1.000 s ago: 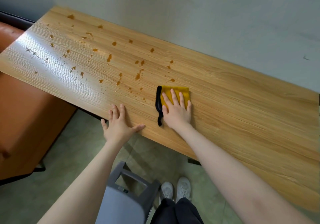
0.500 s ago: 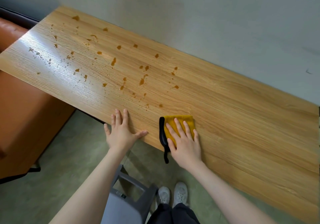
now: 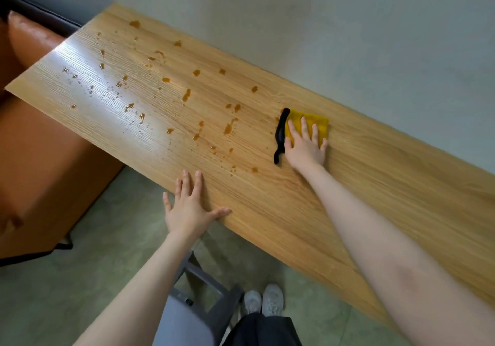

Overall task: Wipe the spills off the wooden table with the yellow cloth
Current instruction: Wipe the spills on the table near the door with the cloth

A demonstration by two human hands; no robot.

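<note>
The yellow cloth (image 3: 320,122), edged with a black strip on its left side, lies flat on the wooden table (image 3: 375,174) near the far wall. My right hand (image 3: 305,147) presses down on it with fingers spread. Several amber spills (image 3: 227,128) dot the table to the left of the cloth, reaching to the far left end. My left hand (image 3: 188,209) rests flat and empty on the table's near edge, fingers apart.
A grey-green wall runs along the table's far side. An orange sofa (image 3: 40,158) stands under and beside the table's left end. A grey chair (image 3: 192,316) and my shoes (image 3: 263,303) are on the green floor below the near edge.
My right hand has pushed the cloth from the near edge away toward the wall. A few drops near the middle right are gone. My left hand stays on the edge.
</note>
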